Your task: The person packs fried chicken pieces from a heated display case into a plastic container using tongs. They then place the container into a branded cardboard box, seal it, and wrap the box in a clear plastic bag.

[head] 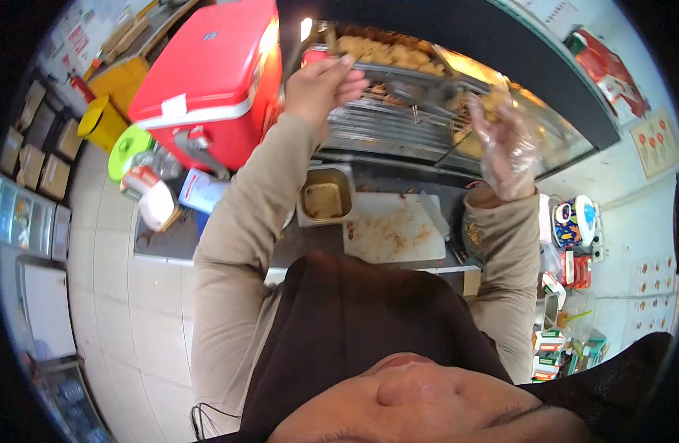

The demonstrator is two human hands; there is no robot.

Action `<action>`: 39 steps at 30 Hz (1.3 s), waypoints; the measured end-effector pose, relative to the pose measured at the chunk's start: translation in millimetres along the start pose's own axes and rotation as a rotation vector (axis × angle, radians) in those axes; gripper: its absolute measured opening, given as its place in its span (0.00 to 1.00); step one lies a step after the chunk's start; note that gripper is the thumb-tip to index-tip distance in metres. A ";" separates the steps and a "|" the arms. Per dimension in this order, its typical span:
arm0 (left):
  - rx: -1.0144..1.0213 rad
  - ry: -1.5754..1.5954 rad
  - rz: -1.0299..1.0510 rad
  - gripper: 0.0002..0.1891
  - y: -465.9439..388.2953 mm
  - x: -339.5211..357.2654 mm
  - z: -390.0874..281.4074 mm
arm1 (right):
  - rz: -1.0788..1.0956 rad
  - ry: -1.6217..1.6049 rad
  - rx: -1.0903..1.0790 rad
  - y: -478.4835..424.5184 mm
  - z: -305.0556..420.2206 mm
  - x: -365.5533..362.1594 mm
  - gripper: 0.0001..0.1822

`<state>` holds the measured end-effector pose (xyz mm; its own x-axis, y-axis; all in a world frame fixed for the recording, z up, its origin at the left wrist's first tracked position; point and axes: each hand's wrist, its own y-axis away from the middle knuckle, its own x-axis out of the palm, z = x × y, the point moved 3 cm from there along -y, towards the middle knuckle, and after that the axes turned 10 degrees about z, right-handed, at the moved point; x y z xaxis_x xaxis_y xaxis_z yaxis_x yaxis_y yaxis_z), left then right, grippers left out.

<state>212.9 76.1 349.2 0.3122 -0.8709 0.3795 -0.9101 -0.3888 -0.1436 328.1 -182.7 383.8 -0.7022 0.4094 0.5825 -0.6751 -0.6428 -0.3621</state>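
Note:
My left hand (328,86), bare, is raised in front of the heated display case, fingers bent and close together; whether it pinches anything is unclear. My right hand (505,144) wears a clear plastic glove and holds a golden fried food piece (495,102) at its fingertips, before the case's right part. Fried pieces (392,54) fill a tray at the top of the case, above wire racks. Below on the counter lie a white cutting board (394,230) strewn with brown crumbs, a knife (434,215) across its right side, and a metal container (326,194) with crumbs inside.
A large red cooler box (206,72) stands left of the display case. Near it are a green-lidded container (130,147) and a blue and white package (202,191). A dark bowl (472,227) is partly behind my right sleeve. Small boxes (576,269) stand at the right.

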 end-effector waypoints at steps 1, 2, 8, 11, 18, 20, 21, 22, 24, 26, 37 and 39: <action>-0.006 -0.006 0.011 0.22 0.9 -1.3 1.9 | -0.014 -0.115 -0.010 11.4 -6.1 -16.2 0.20; -0.009 0.017 0.026 0.22 4.3 -5.4 5.4 | -0.066 -0.183 0.047 22.7 -15.4 -30.3 0.20; 0.015 -0.105 -0.232 0.16 86.0 -86.2 45.6 | -0.134 -0.478 0.310 85.7 -117.0 -76.6 0.17; 0.146 -0.502 -0.467 0.12 142.3 -184.0 142.7 | -0.009 -0.203 0.510 103.6 -181.1 -53.5 0.18; -0.450 -0.661 -0.654 0.29 224.1 -267.5 278.7 | 0.119 -0.254 0.720 83.2 -310.5 -2.0 0.31; -0.455 -0.643 -0.648 0.28 224.3 -265.1 280.5 | 0.105 -0.269 0.725 81.8 -343.3 -19.3 0.34; -0.457 -0.632 -0.654 0.27 226.6 -267.3 280.7 | 0.050 -0.122 0.709 80.3 -340.5 -14.6 0.34; -0.462 -0.588 -0.644 0.29 229.0 -270.4 280.5 | -0.005 0.023 0.689 78.4 -330.3 -3.8 0.35; -0.473 -0.503 -0.610 0.31 230.5 -274.3 278.7 | -0.079 0.392 0.532 86.3 -314.1 5.2 0.33; -0.478 -0.392 -0.574 0.33 230.9 -275.5 275.7 | -0.032 0.433 0.424 100.5 -301.8 -6.8 0.32; -0.516 0.046 -0.412 0.21 183.6 -280.9 294.8 | -0.394 0.719 0.370 253.5 -239.4 -118.4 0.21; -0.459 0.039 -0.440 0.21 183.4 -281.7 291.5 | -0.447 0.645 0.395 279.5 -242.1 -140.1 0.20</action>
<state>37.5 162.6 -50.4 0.6815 -0.6439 0.3478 -0.7255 -0.5319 0.4368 183.0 -263.0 24.8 -0.4626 0.8856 0.0415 -0.8735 -0.4633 0.1494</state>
